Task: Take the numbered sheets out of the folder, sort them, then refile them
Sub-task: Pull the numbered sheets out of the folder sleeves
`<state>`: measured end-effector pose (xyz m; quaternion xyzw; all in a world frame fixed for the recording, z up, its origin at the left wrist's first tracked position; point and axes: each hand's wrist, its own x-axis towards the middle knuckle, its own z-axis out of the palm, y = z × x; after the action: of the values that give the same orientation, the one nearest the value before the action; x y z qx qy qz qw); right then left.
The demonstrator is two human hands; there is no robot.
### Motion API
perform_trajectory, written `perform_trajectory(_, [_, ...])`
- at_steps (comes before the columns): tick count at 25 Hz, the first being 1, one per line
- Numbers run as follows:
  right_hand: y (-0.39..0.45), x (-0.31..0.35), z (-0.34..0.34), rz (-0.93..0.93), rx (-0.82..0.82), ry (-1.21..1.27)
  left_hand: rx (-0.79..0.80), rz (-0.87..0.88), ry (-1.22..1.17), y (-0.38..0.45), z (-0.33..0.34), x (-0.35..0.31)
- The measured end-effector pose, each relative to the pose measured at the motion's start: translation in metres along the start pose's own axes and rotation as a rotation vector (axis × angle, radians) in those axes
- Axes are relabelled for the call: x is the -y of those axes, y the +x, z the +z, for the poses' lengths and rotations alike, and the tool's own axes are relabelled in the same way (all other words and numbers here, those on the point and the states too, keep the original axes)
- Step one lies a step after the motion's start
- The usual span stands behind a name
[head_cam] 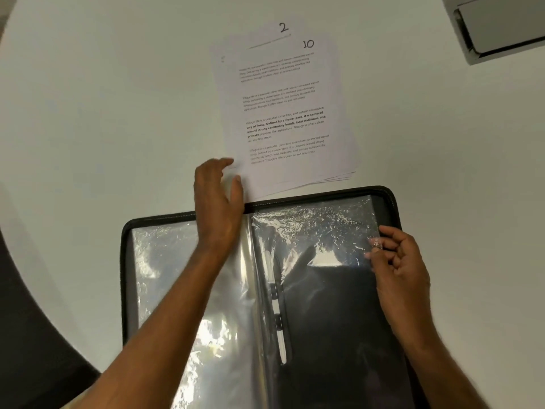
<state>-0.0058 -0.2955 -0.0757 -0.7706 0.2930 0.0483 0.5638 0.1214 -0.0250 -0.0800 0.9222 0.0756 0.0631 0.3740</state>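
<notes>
The folder lay open and flat on the white bench right in front of me, its black zipped rim framing crinkled clear sleeves on both halves, with the dark spine clip running down the middle. Everything else I place from that folder.

Just beyond its far edge sat the stack of numbered sheets, printed side up and slightly fanned. The top sheet carried a handwritten "10" at its far right corner, and a sheet marked "2" stuck out from under it at the far end. The near edge of the stack almost met the folder's rim.

My left hand reached across the folder's far edge, near the spine, with the fingers spread and fairly straight. Its fingertips were at the near left corner of the stack, the thumb set apart from the fingers on either side of that corner; I could not tell whether it had hold of any paper yet.

My right hand sat over the folder's right half, near its outer rim, fingers curled, pinching the free edge of a clear sleeve.

Well beyond the folder's far right corner, a pale box-like object lay at the bench's edge.
</notes>
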Motion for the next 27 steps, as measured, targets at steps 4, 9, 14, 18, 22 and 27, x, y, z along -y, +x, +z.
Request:
perform_trajectory(4, [-0.001, 0.004, 0.002, -0.041, -0.012, -0.072, 0.046, -0.007, 0.242, -0.065, -0.025, 0.036])
perform_trajectory(9, [-0.011, 0.015, 0.002, -0.031, 0.022, -0.168, 0.156, -0.216, 0.353, -0.129, -0.062, 0.07])
perform_trajectory(14, [-0.033, 0.01, -0.007, 0.02, 0.058, -0.23, 0.154, -0.512, 0.355, -0.165, -0.099, 0.073])
perform_trajectory(18, [-0.069, 0.002, -0.02, 0.073, 0.068, -0.286, 0.148, -0.702, 0.325, -0.186, -0.127, 0.062])
perform_trajectory(22, [-0.105, -0.009, -0.033, 0.17, 0.058, -0.248, 0.16, -0.808, 0.319, -0.187, -0.142, 0.056])
perform_trajectory(27, [-0.12, -0.021, -0.036, 0.256, 0.052, -0.177, 0.121, -0.998, 0.099, -0.166, -0.156, 0.071])
